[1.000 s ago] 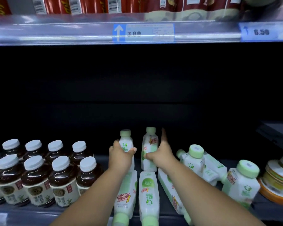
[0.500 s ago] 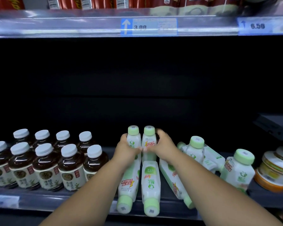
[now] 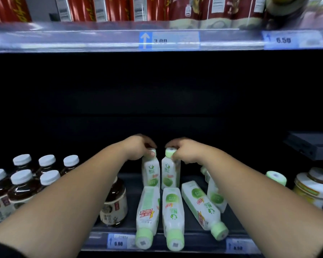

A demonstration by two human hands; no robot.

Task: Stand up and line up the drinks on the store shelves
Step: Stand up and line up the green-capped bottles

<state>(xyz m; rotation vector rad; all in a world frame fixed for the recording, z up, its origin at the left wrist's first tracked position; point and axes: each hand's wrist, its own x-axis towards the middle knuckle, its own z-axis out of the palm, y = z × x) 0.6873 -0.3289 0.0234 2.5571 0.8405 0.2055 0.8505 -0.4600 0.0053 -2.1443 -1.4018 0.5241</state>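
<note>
While three bottles [image 3: 173, 215] lie caps-forward, two bottles [image 3: 150, 173] stand upright — gripped.

Two upright bottles [image 3: 159, 174] are being kept side by side at mid-shelf. Relative to them: three bottles lying flat [image 3: 172, 213] are being kept just in front; tea bottles [image 3: 24, 183] are being kept to the left; jars [image 3: 315, 185] are being kept far right.
</note>
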